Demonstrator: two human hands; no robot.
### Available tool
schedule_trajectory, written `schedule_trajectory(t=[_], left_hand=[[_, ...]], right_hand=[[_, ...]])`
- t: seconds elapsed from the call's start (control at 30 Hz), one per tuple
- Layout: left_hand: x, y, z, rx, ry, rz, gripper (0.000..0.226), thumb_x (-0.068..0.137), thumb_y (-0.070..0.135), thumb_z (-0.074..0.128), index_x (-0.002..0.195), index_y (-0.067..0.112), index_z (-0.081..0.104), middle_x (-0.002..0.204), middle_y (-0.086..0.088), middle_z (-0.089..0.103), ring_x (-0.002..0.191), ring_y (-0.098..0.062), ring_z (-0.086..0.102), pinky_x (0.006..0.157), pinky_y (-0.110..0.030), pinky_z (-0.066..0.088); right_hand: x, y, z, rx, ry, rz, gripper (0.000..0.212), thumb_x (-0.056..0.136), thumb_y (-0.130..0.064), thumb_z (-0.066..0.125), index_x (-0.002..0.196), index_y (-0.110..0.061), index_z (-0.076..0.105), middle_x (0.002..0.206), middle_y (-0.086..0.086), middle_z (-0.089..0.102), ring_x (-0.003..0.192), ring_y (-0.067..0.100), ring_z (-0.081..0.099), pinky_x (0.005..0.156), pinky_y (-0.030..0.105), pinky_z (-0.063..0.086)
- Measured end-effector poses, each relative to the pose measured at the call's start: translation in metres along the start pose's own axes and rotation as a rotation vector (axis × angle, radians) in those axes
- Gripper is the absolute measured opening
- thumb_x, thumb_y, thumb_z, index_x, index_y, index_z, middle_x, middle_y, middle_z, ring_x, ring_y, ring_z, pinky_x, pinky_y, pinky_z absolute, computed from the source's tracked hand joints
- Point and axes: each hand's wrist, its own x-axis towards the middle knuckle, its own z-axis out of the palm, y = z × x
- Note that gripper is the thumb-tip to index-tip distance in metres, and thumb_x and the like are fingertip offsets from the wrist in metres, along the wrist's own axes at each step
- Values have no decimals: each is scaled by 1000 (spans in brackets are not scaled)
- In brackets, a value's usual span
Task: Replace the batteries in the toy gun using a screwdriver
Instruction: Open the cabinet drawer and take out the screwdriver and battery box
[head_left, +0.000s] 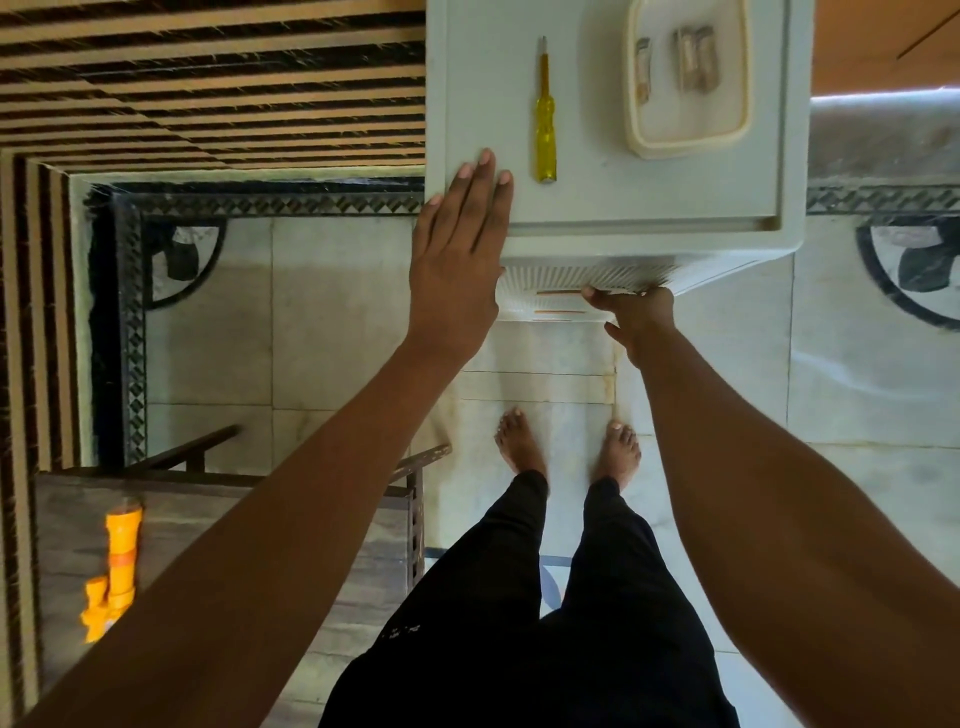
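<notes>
While the orange toy gun (115, 566) lies on a dark table (171, 514) well left of the white stool (597, 208), I see the left hand (457, 244) flat on the stool's near corner, fingers together, and the right hand (636, 317) with fingers curled under its near edge. Farther along the stool's top lie the yellow screwdriver (544, 114) and a tray (636, 145) of batteries (693, 60).

The screwdriver (544, 111) lies on the stand (597, 208), left of the tray (685, 148).

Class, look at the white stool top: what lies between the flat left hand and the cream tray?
A yellow screwdriver lies between the left hand and the tray, on the stool top; the head view shows it.
</notes>
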Motion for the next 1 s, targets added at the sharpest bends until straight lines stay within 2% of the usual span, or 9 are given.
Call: schedule_trajectory(t=[0.13,0.27,0.37,0.53,0.63,0.73,0.8,0.9,1.0], left_hand=[[-1,1,-6,-56,-20,-13,87,90,17,72,165,11,28,173,-11,25,161,-27,21,131,-44,18],[0,0,-16,-250,-18,-38,83,93,43,65,162,9,35,171,-12,29,160,-28,25,130,-46,20],[4,3,-27,-423,7,-93,78,85,38,61,156,10,47,167,-9,39,157,-25,34,127,-44,27],[32,7,-42,-484,82,-226,44,88,32,55,123,11,72,131,-5,70,115,-28,66,92,-42,51],[58,15,-44,-312,56,-237,37,97,43,57,110,11,72,104,-8,63,91,-29,61,71,-44,51],[79,25,-42,-234,-12,-344,49,92,56,61,114,13,70,106,-10,59,94,-30,59,71,-41,50],[92,31,-42,-264,-50,-427,50,90,57,66,115,14,68,110,-10,59,97,-30,61,75,-42,48],[109,39,-46,-355,-127,-528,41,95,45,68,118,12,62,111,-10,63,103,-30,63,81,-44,49],[118,43,-50,-403,-175,-552,28,101,30,66,116,7,61,110,-12,65,103,-32,66,81,-43,54]], right_hand=[[-17,5,3,-47,105,-45,75,70,-27,96,128,-2,56,118,16,71,99,27,69,99,50,59],[-64,-1,-9,-142,179,-265,44,78,-34,82,117,-15,71,83,-1,79,94,24,76,96,50,60],[-102,-16,-17,-178,265,-490,12,85,-25,73,95,-17,76,77,-4,77,81,17,76,87,45,61],[-146,-54,-20,-111,473,-749,15,93,-15,65,78,-13,65,62,-9,61,58,6,57,62,25,49],[-143,-83,-18,-101,523,-848,14,95,-26,66,93,-13,65,78,0,66,68,9,61,63,26,52],[-126,-115,-16,-207,573,-823,37,98,-40,64,120,-10,62,111,7,65,90,13,61,69,15,45],[-114,-133,-14,-293,533,-727,48,101,-46,61,131,-9,57,126,9,58,103,15,55,76,18,40],[-96,-150,-14,-456,456,-624,46,101,-46,62,125,-6,60,126,12,58,101,16,47,82,27,39],[-87,-160,-16,-447,403,-594,44,98,-42,68,117,-3,59,115,11,64,100,21,59,71,24,44]])
